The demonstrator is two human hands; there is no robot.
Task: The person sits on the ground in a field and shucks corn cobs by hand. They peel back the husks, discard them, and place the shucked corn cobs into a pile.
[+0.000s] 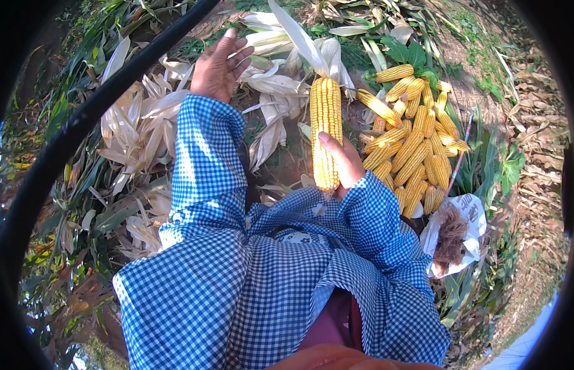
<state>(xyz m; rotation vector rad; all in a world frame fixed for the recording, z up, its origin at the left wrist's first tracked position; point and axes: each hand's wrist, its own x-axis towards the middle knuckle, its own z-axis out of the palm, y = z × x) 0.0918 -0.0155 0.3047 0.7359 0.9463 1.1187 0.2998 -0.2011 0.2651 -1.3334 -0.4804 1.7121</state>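
Observation:
My right hand (346, 162) grips the lower part of a yellow corn cob (326, 115), its thumb lying across the kernels. The cob points away from me, and pale dry husk leaves (302, 39) show at its far end. Whether those leaves are still joined to it I cannot tell. To the left, my left hand (221, 67) is raised with palm turned inward and fingers apart, holding nothing. Below and beyond it lie loose dry corn husks (271, 83).
Several husked cobs (414, 143) form a pile on my right. Beside it rests a white plastic bag (472, 217) bearing writing, with brown corn silk (449, 240) on it. A thin stick (460, 155) leans there. More husks (143, 125) cover the ground at left. A black cable-like strip (83, 111) crosses the view.

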